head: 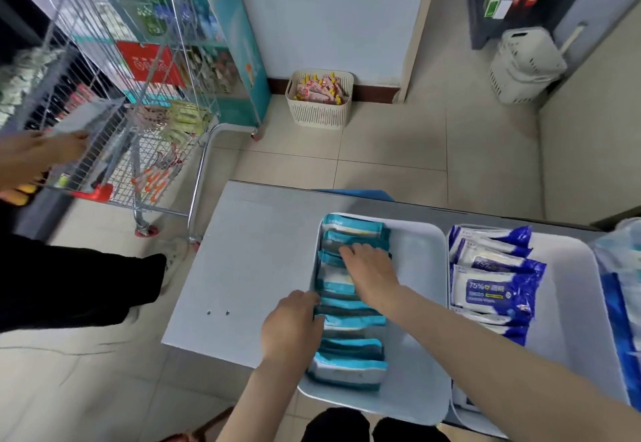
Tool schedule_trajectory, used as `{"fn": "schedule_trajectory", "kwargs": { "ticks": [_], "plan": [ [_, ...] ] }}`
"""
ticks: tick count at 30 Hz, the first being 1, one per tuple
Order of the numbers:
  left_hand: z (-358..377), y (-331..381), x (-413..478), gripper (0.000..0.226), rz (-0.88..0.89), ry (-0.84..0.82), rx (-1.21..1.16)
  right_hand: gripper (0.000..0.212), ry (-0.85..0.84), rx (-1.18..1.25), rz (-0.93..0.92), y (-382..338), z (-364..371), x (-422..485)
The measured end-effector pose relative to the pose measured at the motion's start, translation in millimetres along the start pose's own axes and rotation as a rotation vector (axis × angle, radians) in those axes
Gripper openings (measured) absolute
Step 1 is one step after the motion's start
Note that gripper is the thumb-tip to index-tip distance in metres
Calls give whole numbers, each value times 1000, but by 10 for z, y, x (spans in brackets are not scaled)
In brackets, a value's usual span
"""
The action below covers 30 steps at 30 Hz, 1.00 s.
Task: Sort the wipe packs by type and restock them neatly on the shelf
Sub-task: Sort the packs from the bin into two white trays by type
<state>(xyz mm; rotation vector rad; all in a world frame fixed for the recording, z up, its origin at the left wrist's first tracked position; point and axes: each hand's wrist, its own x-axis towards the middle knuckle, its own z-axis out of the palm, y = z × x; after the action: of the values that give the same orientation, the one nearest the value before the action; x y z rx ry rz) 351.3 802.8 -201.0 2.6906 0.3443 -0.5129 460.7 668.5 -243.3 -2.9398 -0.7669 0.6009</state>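
One other person's hand [66, 148], far left, holds a flat grey pack [86, 118] over a wire shopping trolley [145, 101] of chromed mesh. Further in, a cream slatted plastic basket [319, 111] stands on the tiled floor [392, 150]. The white table [249, 268], matt and smooth, bears the work.

Left hand [295, 327]: fingers bent against the left ends of the teal wipe packs [350, 323]; whether they pinch one cannot be told. These packs stand on edge in one row along the left wall of a white rounded tray [416, 302]. Right hand [371, 271]: lies flat on top of the row, fingers straight, gripping nothing.

Just beside, a second tray [569, 302] holds blue-and-white alcohol wipe packs [492, 289], overlapped and leaning.

Assessment: the packs are glossy film pouches, judged soft, light, slippery and prone to toppling. They are best taken by both short ends, several pressed together, not by the crimped seams.
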Motion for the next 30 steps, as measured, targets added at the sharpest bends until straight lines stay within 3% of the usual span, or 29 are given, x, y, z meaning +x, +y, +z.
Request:
{"fn": "schedule_trajectory", "kwargs": {
  "ticks": [4,9,13,17,22,26,30],
  "plan": [
    [-15,109,53,33,20,-4,12,76,81,108,18,143,-1,-167],
    [-38,444,121,34,61,-33,35,53,218,395,147,392,-181,-714],
    [56,948,120,33,218,-53,109,44,290,507,285,729,-159,-1425],
    [253,1631,50,40,443,-114,155,43,481,554,468,1175,-63,-2192],
    [505,2549,-168,44,695,-169,174,41,545,577,758,1784,74,-3083],
    [739,3165,-374,43,840,-221,170,41,435,644,967,2321,331,-3608],
    [1002,3712,-558,41,948,-236,209,44,272,705,1063,2822,598,-3859]
  ]
}}
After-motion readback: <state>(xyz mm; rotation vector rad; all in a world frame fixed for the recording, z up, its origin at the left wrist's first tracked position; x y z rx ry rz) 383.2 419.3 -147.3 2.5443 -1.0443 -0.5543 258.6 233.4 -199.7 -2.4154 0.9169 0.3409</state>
